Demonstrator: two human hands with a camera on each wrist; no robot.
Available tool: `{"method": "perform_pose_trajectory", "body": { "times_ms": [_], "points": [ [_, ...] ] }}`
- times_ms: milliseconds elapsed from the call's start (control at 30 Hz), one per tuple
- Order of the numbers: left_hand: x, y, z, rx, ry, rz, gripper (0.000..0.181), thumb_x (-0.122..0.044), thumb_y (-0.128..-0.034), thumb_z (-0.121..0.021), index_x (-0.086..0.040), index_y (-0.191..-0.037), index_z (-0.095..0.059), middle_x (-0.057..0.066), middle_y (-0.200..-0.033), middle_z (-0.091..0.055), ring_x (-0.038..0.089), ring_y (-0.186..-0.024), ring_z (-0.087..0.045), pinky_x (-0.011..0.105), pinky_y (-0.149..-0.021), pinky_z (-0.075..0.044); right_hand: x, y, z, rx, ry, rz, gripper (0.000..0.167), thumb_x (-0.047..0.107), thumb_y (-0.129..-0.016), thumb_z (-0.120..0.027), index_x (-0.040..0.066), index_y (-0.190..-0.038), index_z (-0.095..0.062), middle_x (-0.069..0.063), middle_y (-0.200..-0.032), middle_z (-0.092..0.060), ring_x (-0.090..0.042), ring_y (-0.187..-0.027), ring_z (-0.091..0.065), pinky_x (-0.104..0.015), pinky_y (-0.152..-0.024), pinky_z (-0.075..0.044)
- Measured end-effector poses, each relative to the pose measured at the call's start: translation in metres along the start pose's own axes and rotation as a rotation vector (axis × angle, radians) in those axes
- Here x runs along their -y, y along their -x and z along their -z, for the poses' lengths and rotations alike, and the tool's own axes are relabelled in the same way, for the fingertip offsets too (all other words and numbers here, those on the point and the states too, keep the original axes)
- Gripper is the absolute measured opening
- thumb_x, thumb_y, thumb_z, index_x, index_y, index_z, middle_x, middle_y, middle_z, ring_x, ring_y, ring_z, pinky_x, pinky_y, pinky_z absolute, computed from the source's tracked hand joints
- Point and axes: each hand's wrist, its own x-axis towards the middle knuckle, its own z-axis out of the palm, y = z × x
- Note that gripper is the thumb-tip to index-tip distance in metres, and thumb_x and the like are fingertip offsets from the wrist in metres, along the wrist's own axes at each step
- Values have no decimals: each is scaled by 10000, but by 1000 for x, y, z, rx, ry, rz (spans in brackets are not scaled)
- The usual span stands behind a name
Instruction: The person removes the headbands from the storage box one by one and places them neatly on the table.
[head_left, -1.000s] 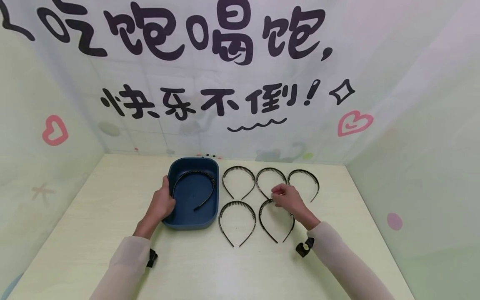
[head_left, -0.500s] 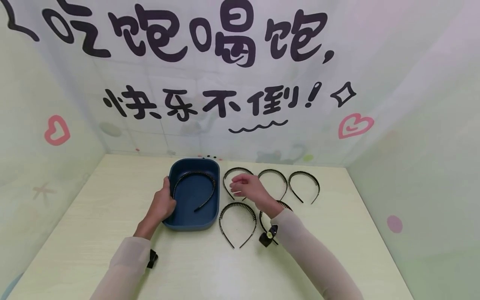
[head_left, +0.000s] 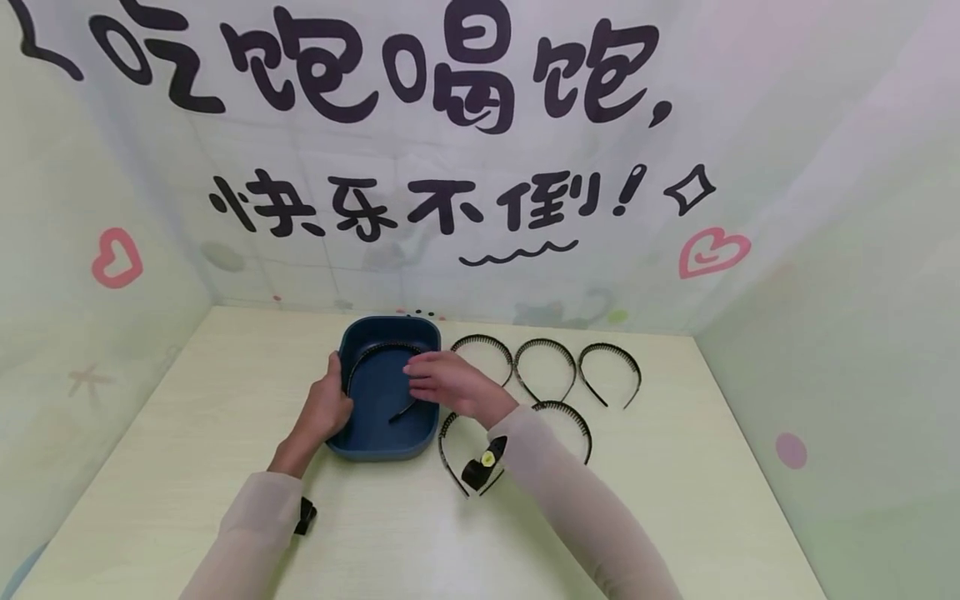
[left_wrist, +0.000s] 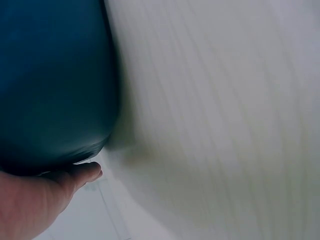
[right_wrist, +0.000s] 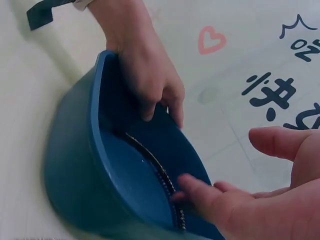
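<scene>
My left hand (head_left: 322, 408) grips the left wall of a dark blue plastic bin (head_left: 386, 452). In the right wrist view its fingers hook over the rim of the bin. Inside the bin lies one dark toothed headband (right_wrist: 155, 162). My right hand (head_left: 450, 383) is over the bin's right rim, with its fingertips above the headband. In the right wrist view its thumb and fingers are spread apart and hold nothing. Part of the headband in the bin is hidden behind my right hand in the head view. The left wrist view shows the bin's outer wall and my left thumb side.
Right of the bin, three similar headbands form a back row, the middle one (head_left: 546, 341) among them. Two more lie in front, one at the right (head_left: 570, 408); my right forearm partly covers both. The pale table (head_left: 405, 533) meets printed walls behind and at both sides.
My right hand has swept left from the headbands on the table to the bin, its fingers spreading. The left hand and the bin stay where they were.
</scene>
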Motion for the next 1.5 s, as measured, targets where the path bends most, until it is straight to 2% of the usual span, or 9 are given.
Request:
{"method": "perform_pose_trajectory", "body": {
  "times_ms": [167, 367, 500, 600, 667, 900, 1067, 1300, 1500],
  "points": [
    [0, 0, -1, 8, -2, 9, 799, 49, -908, -421, 76, -1552, 52, 86, -612, -482, 209, -549, -468, 344, -572, -372, -4, -9, -12, -17, -74, -63, 773, 92, -988, -561, 7, -1584, -77, -157, -1656, -76, -391, -1513, -39, -488, -1200, -167],
    [0, 0, -4, 9, 0, 3, 794, 51, -909, -420, 84, -1549, 48, 85, -619, -491, 206, -560, -476, 343, -574, -375, -14, -16, -19, -123, -57, -97, 936, 122, -940, -630, 35, -1588, 40, -133, -1663, 17, -398, -1510, 34, -563, -1193, -71],
    [-1, 0, -4, 5, -2, 6, 800, 55, -904, -429, 82, -1551, 40, 82, -617, -487, 204, -559, -471, 337, -570, -371, -16, -20, -23, -175, 9, -55, 806, 149, -928, -648, 1, -1568, -181, -127, -1655, -92, -360, -1517, -63, -581, -1183, -118],
    [-2, 0, -4, 4, -3, 9, 799, 59, -906, -426, 78, -1552, 43, 94, -632, -502, 208, -574, -484, 342, -589, -383, -15, -23, -25, -209, 50, -19, 456, 150, -933, -641, -23, -1331, -502, -122, -1622, -229, -312, -1497, -207, -550, -1172, -217],
    [-2, 0, -4, 5, -3, 10, 798, 60, -906, -423, 76, -1553, 45, 100, -641, -508, 211, -579, -487, 346, -596, -387, -14, -25, -24, -237, 54, -8, 302, 140, -930, -643, 6, -1189, -563, -118, -1590, -306, -292, -1467, -287, -519, -1153, -285],
    [0, -1, -2, -2, -13, 6, 807, 66, -890, -428, 87, -1549, 37, 107, -652, -523, 219, -611, -510, 360, -628, -407, -11, -27, -29, -281, 86, -5, 632, 137, -927, -650, -17, -1482, -391, -124, -1501, -415, -274, -1313, -471, -418, -1043, -436],
    [0, -1, -2, 0, -18, 8, 812, 67, -883, -434, 96, -1546, 35, 103, -638, -515, 220, -601, -503, 367, -631, -408, -11, -24, -34, -278, 185, 21, 673, 137, -964, -606, -18, -1538, -291, -170, -1499, -424, -285, -1258, -546, -393, -1018, -464],
    [-2, 0, -1, -5, -24, 13, 811, 70, -876, -438, 107, -1542, 23, 208, -743, -590, 317, -771, -602, 441, -744, -463, -17, -28, -33, -442, 660, 237, 294, 211, -989, -606, 33, -1207, -691, -98, -1044, -709, -170, -810, -686, -315, -742, -546],
    [-2, 0, 1, -3, -27, 4, 809, 73, -872, -436, 113, -1537, 23, 291, -845, -616, 376, -845, -623, 470, -771, -475, -17, -32, -29, -505, 678, 281, 137, 126, -946, -660, 26, -990, -743, -70, -706, -707, -110, -532, -646, -240, -533, -528]
  ]
}}
